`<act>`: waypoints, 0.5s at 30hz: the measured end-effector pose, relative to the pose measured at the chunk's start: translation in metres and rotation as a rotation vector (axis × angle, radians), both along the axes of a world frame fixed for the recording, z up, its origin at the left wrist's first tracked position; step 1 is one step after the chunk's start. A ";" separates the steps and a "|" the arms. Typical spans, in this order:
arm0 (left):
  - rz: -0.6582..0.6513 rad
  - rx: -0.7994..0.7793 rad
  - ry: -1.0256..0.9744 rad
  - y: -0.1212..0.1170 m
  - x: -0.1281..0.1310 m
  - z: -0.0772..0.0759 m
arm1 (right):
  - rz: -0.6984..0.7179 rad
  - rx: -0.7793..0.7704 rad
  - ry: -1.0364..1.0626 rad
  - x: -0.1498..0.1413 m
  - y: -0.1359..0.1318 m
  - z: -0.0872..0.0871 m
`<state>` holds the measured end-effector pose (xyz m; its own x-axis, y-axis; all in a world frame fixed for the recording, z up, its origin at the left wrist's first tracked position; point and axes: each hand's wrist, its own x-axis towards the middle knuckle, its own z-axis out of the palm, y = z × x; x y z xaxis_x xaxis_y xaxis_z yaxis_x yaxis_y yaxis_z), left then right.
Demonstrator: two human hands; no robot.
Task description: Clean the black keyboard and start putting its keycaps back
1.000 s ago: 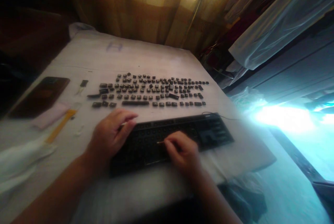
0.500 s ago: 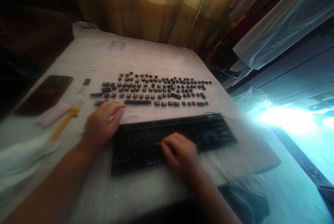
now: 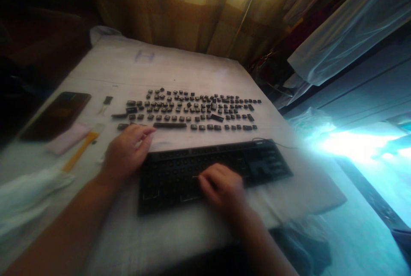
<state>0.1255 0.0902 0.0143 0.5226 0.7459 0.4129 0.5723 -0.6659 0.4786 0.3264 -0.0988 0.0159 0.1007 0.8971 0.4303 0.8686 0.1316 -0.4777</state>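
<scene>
A black keyboard (image 3: 257,169) lies on the table with its keycaps off, showing rows of bare key sockets. My right hand (image 3: 221,184) is closed in a pinch over its middle, and a thin, light-coloured stick (image 3: 195,177) pokes out left from the fingertips onto the board. What kind of stick it is, I cannot tell. At the keyboard's upper left corner rests my left hand (image 3: 128,149), fingers loosely bent, thumb apart from the index finger, nothing visible between them. Just beyond it, several loose black keycaps (image 3: 167,118) lie in rows, along with the long spacebar (image 3: 169,125).
On the left lie a dark phone (image 3: 58,113), a pink strip (image 3: 68,139), a yellow-handled brush (image 3: 80,151), a small dark-and-clear item (image 3: 107,103) and a crumpled white cloth (image 3: 28,194). A cable (image 3: 276,143) leaves the keyboard's back edge. Curtains (image 3: 180,14) hang behind the table.
The view has shifted very slightly. Both hands keep almost the same place, and the stick's tip stays over the same part of the keyboard.
</scene>
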 end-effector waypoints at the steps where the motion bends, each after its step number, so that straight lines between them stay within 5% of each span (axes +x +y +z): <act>1: -0.002 -0.002 0.003 0.000 0.000 0.000 | -0.002 -0.001 -0.010 0.000 0.000 0.000; 15: -0.030 0.024 -0.003 0.000 0.000 0.001 | 0.016 -0.024 -0.082 0.001 0.001 0.000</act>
<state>0.1259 0.0899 0.0150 0.5437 0.7197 0.4317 0.5504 -0.6941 0.4640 0.3276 -0.0978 0.0160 0.0514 0.9085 0.4147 0.9027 0.1354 -0.4085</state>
